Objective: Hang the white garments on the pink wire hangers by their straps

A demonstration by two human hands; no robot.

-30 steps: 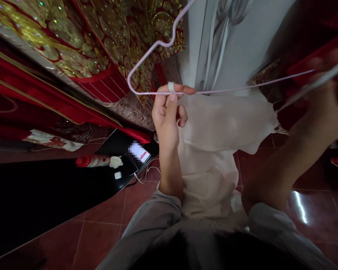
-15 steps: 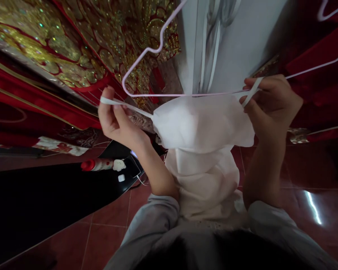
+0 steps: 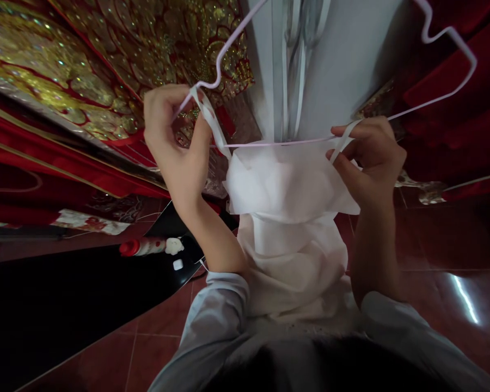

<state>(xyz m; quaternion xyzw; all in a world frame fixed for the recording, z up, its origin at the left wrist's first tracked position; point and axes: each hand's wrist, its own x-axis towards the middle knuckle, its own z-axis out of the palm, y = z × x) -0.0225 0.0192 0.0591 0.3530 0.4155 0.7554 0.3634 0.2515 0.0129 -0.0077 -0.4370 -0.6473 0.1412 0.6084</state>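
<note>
White garment (image 3: 289,185) is held hanging beneath the pink hanger (image 3: 269,145). Left strap (image 3: 212,122) is pinched by the left hand (image 3: 171,141) at its notch; right strap (image 3: 345,140) is pinched by the right hand (image 3: 371,158), judged not yet hooked

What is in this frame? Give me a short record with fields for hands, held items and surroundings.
hanger: pink wire, top out of frame, in front of a pale wall
garment: white, hanging below the hanger's bar
left hand: raised, pinching the left strap at the hanger's shoulder notch
right hand: pinching the right strap beside the bar
left side: red-gold fabric; black table with a red-capped bottle
floor: red tiles
</note>
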